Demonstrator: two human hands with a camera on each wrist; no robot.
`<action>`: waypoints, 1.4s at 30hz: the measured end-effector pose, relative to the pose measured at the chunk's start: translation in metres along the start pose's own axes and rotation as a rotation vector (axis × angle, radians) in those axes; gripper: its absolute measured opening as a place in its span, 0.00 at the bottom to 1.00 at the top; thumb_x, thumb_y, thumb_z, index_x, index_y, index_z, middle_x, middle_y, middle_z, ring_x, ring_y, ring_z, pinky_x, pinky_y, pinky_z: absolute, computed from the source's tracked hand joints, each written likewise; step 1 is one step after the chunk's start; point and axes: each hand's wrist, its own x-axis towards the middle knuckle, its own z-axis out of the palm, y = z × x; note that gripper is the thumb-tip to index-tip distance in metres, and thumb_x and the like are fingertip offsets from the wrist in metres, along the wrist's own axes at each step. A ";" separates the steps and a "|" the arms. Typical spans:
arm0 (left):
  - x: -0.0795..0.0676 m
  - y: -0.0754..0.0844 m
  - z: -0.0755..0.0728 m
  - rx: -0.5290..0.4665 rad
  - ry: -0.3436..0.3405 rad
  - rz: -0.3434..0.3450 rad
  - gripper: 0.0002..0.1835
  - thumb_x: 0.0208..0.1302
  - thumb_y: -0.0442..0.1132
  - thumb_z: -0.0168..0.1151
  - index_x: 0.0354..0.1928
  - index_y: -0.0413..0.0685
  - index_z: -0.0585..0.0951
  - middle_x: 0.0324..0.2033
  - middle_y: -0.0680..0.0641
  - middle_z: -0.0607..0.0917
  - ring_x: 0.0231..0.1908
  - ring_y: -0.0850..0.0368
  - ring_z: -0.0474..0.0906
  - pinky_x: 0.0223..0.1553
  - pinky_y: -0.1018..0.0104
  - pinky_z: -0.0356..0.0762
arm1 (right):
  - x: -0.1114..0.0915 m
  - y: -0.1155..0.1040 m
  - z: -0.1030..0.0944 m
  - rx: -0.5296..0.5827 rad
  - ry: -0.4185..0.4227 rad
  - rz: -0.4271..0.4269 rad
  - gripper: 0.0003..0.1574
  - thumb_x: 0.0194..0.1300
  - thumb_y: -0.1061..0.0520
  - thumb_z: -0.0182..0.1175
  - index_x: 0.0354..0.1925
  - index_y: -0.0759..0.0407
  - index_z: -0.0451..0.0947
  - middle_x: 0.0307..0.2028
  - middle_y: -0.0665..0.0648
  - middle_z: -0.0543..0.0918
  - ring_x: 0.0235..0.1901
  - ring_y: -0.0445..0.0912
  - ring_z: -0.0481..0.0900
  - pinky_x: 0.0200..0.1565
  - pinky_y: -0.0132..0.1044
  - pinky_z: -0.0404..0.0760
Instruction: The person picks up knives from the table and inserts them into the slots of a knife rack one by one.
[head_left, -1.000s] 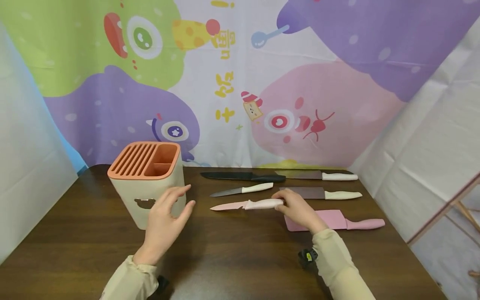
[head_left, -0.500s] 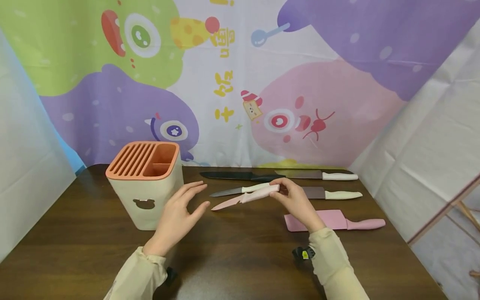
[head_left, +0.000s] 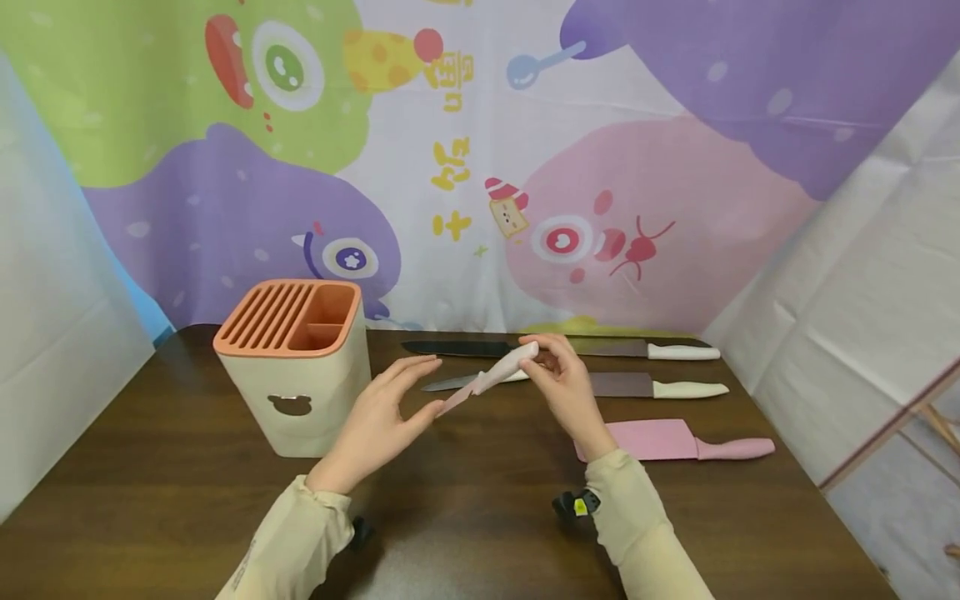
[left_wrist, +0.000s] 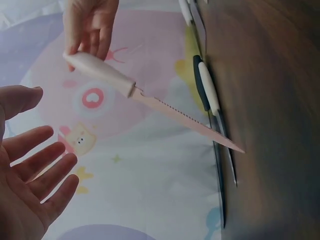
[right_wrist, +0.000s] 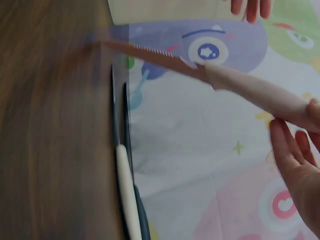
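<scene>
A pink knife (head_left: 507,368) with a pale handle and partly serrated blade is held up by my right hand (head_left: 564,385), which pinches the handle's end. Its blade (left_wrist: 180,117) slants down to the left. My left hand (head_left: 386,417) is beside the blade with fingers spread; the left wrist view shows the palm facing the knife with a gap between. Left of that hand stands a cream knife holder (head_left: 300,417) with an orange slotted top (head_left: 266,317). Behind the held knife lie a small white-handled knife (right_wrist: 127,185) and a black knife (head_left: 450,347).
On the right of the brown table (head_left: 465,533) lie a pink cleaver (head_left: 652,440), a cream-handled cleaver (head_left: 686,389) and a white-handled knife (head_left: 682,352). A cartoon-printed curtain (head_left: 480,283) hangs along the back edge.
My right hand has raised the pink knife's handle off the table and moved it up and left, tilting the blade downward. My left hand has moved right, away from the holder, closer to the blade.
</scene>
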 end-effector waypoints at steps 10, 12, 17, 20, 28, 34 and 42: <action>0.013 0.007 0.005 -0.024 -0.013 -0.025 0.24 0.55 0.44 0.65 0.55 0.51 0.75 0.56 0.52 0.74 0.55 0.57 0.71 0.52 0.58 0.73 | 0.007 -0.034 0.016 0.010 0.051 -0.068 0.19 0.60 0.70 0.54 0.51 0.74 0.70 0.48 0.72 0.75 0.43 0.38 0.76 0.46 0.25 0.75; 0.016 0.009 0.006 -0.028 -0.012 -0.024 0.25 0.55 0.44 0.65 0.56 0.51 0.74 0.56 0.53 0.74 0.55 0.58 0.71 0.51 0.59 0.73 | 0.009 -0.037 0.016 0.019 0.059 -0.069 0.20 0.59 0.70 0.55 0.51 0.74 0.70 0.48 0.72 0.75 0.42 0.38 0.76 0.46 0.25 0.76; 0.025 0.016 0.010 -0.043 -0.007 -0.006 0.24 0.56 0.45 0.63 0.56 0.51 0.73 0.56 0.55 0.73 0.55 0.59 0.71 0.51 0.60 0.73 | 0.012 -0.047 0.016 0.011 0.045 -0.079 0.21 0.60 0.69 0.55 0.52 0.71 0.69 0.47 0.70 0.77 0.42 0.37 0.77 0.45 0.27 0.76; 0.030 0.019 0.012 -0.048 -0.006 0.002 0.24 0.58 0.44 0.62 0.57 0.50 0.73 0.56 0.53 0.73 0.54 0.58 0.71 0.51 0.60 0.73 | 0.015 -0.052 0.019 -0.007 0.016 -0.079 0.22 0.60 0.67 0.55 0.53 0.69 0.68 0.47 0.68 0.77 0.43 0.39 0.77 0.47 0.29 0.77; 0.040 0.027 0.014 -0.094 0.033 0.015 0.20 0.57 0.41 0.63 0.53 0.46 0.75 0.49 0.49 0.77 0.48 0.56 0.74 0.49 0.61 0.74 | 0.021 -0.059 0.026 -0.052 -0.054 -0.147 0.21 0.60 0.66 0.56 0.54 0.66 0.70 0.47 0.67 0.78 0.43 0.46 0.78 0.46 0.38 0.78; 0.045 0.033 0.015 -0.139 0.073 0.025 0.17 0.57 0.40 0.64 0.48 0.45 0.76 0.41 0.47 0.80 0.42 0.57 0.76 0.44 0.61 0.75 | 0.024 -0.050 0.028 -0.065 -0.079 -0.229 0.22 0.59 0.66 0.57 0.54 0.65 0.72 0.45 0.65 0.80 0.42 0.45 0.79 0.47 0.40 0.77; 0.048 0.037 0.015 -0.246 0.068 -0.060 0.14 0.57 0.41 0.63 0.46 0.48 0.77 0.39 0.51 0.81 0.40 0.59 0.78 0.44 0.59 0.76 | 0.022 -0.054 0.030 -0.044 -0.066 -0.273 0.22 0.60 0.64 0.58 0.54 0.66 0.72 0.47 0.64 0.78 0.44 0.47 0.78 0.48 0.38 0.77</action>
